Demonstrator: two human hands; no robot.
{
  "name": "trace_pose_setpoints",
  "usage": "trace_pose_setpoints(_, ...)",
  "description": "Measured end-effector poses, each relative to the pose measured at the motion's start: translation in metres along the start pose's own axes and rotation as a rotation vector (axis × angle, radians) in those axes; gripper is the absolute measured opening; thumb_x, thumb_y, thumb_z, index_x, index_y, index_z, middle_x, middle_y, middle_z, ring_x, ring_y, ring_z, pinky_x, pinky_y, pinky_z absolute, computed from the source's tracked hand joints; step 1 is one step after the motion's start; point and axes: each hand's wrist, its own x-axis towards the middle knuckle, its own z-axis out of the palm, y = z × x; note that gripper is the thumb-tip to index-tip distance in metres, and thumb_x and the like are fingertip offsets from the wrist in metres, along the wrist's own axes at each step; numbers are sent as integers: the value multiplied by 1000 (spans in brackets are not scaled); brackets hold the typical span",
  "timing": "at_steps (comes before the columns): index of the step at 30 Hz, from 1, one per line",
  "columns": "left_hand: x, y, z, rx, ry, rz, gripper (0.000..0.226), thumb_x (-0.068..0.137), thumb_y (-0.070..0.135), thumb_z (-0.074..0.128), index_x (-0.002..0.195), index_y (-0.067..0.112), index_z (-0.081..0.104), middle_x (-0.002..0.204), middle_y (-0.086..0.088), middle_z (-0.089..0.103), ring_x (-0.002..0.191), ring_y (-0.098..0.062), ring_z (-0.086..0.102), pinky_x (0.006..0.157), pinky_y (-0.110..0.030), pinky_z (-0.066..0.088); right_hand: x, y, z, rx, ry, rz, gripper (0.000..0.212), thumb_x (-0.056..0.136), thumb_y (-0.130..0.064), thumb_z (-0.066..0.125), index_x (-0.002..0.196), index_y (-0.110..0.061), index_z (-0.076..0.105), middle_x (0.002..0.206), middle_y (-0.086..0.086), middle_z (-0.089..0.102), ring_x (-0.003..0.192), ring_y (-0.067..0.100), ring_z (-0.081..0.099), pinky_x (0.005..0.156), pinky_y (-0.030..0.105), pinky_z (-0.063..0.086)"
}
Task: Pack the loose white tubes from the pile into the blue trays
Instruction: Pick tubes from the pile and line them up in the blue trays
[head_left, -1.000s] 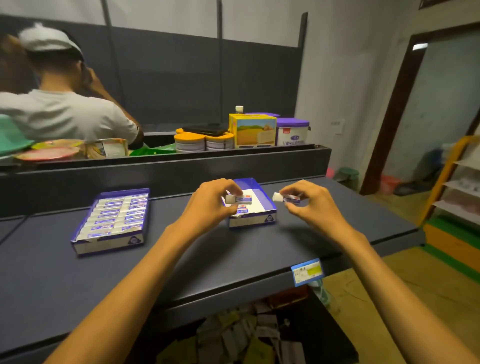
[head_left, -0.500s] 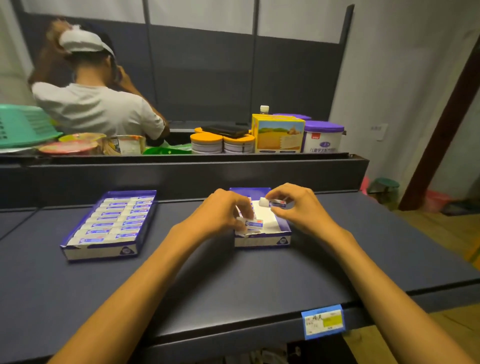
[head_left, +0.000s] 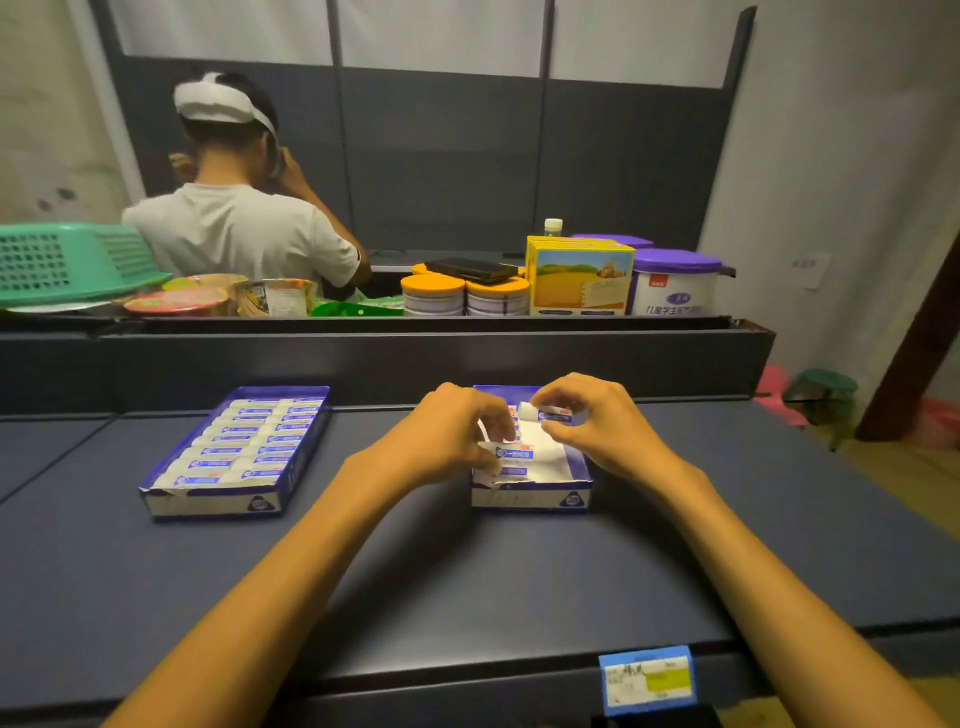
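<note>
Head view looks down over both my forearms to the dark tabletop, where two blue trays sit well apart. My right hand pinches one white tube between thumb and fingertips, holding it roughly level just above the far end of the right tray, cap end toward my left. My left hand is curled down into the same tray, fingertips on another tube lying among the few already placed near the front; I cannot tell whether it grips that one or only presses it flat. The left tray looks full, its tubes in two neat columns. I see no loose pile from here. These tubes look small and light, so I judge a two-finger pinch is plenty. The bodies are likely soft and would dent under a hard squeeze, and the printed skin may be a little slick, so I would take each one across the middle of the body, or nearer the stiffer cap, and lay it down flat. The cardboard tray seems flimsy, with a torn front lip, so I would not lean on its wall.
</note>
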Motion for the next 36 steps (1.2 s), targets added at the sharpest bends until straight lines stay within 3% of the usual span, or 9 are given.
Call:
trace_pose_setpoints(6, -7, 12, -3, 46, -85, -54, 31, 80, 20, 76, 111, 22, 71, 117, 1, 66, 96, -13, 62, 66, -11, 46, -3, 8, -4, 36, -22, -22, 25, 83, -17, 74, 108, -20, 67, 111, -5, 64, 100, 10, 59, 79, 20, 52)
trace_pose_setpoints(10, 1, 21, -6, 152, -181, -110, 29, 81, 18, 77, 109, 22, 72, 116, 2, 68, 92, -9, 58, 72, -18, 45, -7, 10, -3, 51, -49, -36, 24, 84, -17, 73, 107, -19, 68, 113, -3, 64, 99, 9, 58, 80, 20, 51)
trace_pose_setpoints(17, 20, 31, -5, 246, -295, -171, 27, 81, 18, 76, 107, 18, 72, 118, -2, 66, 105, -18, 61, 75, -21, 49, -6, 16, -5, 80, -70, -29, 25, 84, -19, 73, 108, -19, 67, 115, -2, 64, 98, 8, 58, 78, 19, 52)
trace_pose_setpoints(21, 22, 26, -6, 215, -327, -178, 27, 84, 21, 73, 110, 18, 71, 120, -1, 66, 103, -14, 59, 66, -14, 45, -5, 18, -5, 89, -63, -40, 23, 85, -17, 73, 107, -19, 68, 114, -2, 64, 99, 9, 58, 77, 17, 49)
trace_pose_setpoints(30, 15, 22, -8, 248, -393, -139, 31, 89, 22, 67, 120, 21, 67, 125, 1, 63, 110, -17, 58, 82, -24, 51, 2, 26, -6, 80, -54, -52, 23, 85, -17, 72, 108, -20, 67, 113, -4, 64, 100, 8, 57, 73, 11, 46)
trace_pose_setpoints(36, 17, 24, -11, 243, -377, -123, 32, 88, 22, 68, 119, 19, 67, 123, 1, 64, 110, -17, 59, 67, -13, 45, 2, 27, -7, 75, -46, -33, 24, 85, -17, 72, 108, -20, 66, 114, -3, 64, 101, 9, 57, 77, 15, 48)
